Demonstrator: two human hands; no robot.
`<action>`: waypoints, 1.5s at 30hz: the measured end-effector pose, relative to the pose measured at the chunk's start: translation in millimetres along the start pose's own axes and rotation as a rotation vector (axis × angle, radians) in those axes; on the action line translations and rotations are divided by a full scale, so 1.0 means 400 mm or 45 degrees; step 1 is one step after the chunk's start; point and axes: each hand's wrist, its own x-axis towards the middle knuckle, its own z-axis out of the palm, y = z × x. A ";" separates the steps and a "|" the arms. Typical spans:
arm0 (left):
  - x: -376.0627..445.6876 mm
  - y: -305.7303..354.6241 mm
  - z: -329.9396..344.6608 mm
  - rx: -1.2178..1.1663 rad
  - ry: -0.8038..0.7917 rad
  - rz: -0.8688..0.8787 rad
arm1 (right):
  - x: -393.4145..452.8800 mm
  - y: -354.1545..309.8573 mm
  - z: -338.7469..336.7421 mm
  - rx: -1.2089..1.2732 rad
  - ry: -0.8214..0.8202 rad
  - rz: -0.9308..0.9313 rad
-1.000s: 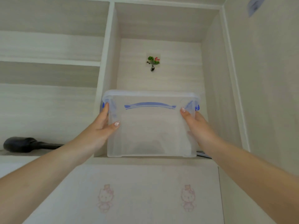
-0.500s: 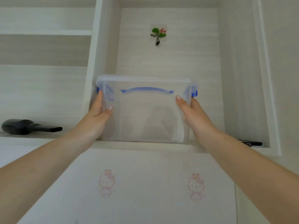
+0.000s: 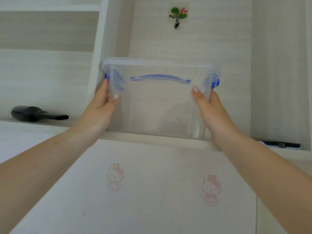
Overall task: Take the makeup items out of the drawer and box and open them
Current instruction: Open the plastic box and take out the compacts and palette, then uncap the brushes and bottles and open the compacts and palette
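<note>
Since a moment ago the view has dropped and the translucent lidded plastic box [image 3: 158,102] sits lower. A black hair dryer [image 3: 36,114] lies far left. The left hand [image 3: 99,110] and right hand [image 3: 212,114] clamp the box's ends in the shelf niche [image 3: 194,44]; a dark flat device [image 3: 280,144] lies just right, near the niche wall.

Soft, even, bright indoor light, faint shadows, slight overall blur, wide-angle bending toward the edges
</note>
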 end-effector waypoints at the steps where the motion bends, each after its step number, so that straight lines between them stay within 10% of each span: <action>1: -0.013 0.013 0.007 0.030 0.046 0.015 | -0.005 -0.002 -0.002 -0.021 0.057 -0.012; 7: -0.171 0.075 0.002 0.231 0.038 -0.060 | -0.087 0.002 -0.023 0.071 0.392 -0.305; 15: -0.536 0.171 -0.120 0.184 -0.012 -0.276 | -0.440 0.088 0.065 0.064 -0.056 -0.619; 31: -0.950 0.048 -0.533 0.624 0.140 -1.092 | -0.833 0.282 0.404 -0.099 -0.761 -0.206; 45: -1.049 -0.270 -0.904 0.393 -0.130 -1.366 | -1.118 0.318 0.850 -0.351 -0.902 0.212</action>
